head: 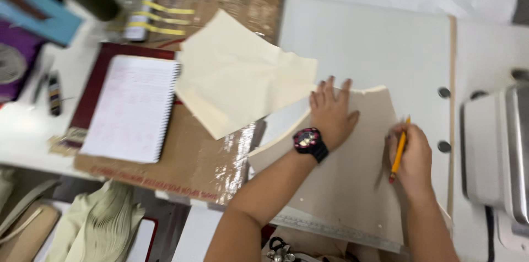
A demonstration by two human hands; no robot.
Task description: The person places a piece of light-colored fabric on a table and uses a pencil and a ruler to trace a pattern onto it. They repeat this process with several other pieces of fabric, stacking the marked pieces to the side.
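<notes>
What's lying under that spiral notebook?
The spiral notebook rests on a dark red folder, itself on brown cardboard. Anything directly beneath its pages is covered.

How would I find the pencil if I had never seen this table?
Start at the big white table, then go to the grey card sheet under both hands. At its right edge, the right hand holds the pencil: the only thin yellow stick there.

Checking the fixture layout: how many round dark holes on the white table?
3 in view: upper and lower beside the wooden strip, third by the sewing machine. More may be hidden.
</notes>
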